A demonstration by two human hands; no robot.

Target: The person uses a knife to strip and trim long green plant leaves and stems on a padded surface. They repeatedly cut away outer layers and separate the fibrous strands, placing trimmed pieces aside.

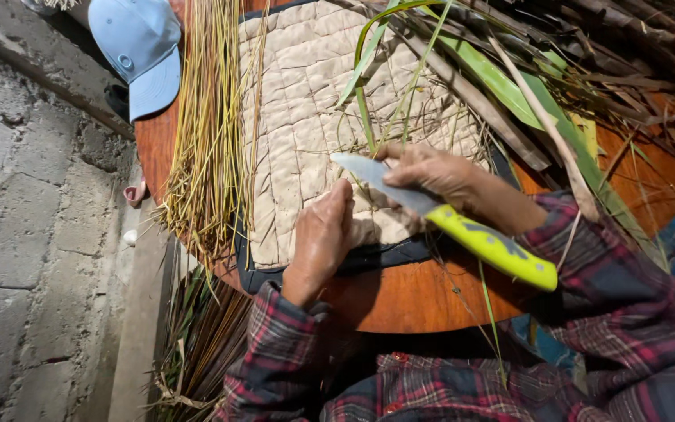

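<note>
My right hand [435, 173] is closed around a knife [400, 195] where the grey blade meets the yellow-green handle [501, 252]. The handle lies back along my plaid sleeve and the blade points left. The fingers also pinch a thin green leaf strip [367, 125] that curves up from the blade. My left hand [322, 234] is curled into a fist on the quilted beige mat [298, 94], its thumb just under the blade. I cannot tell whether it holds a strand.
The mat lies on a round wooden table [416, 301]. A bundle of dried yellow strips [205, 133] lies along the mat's left side. Long green and brown leaves [509, 86] are piled at the upper right. A light blue cap [141, 47] sits at the far left edge. More leaves [197, 344] lie on the floor by a concrete wall [25, 234].
</note>
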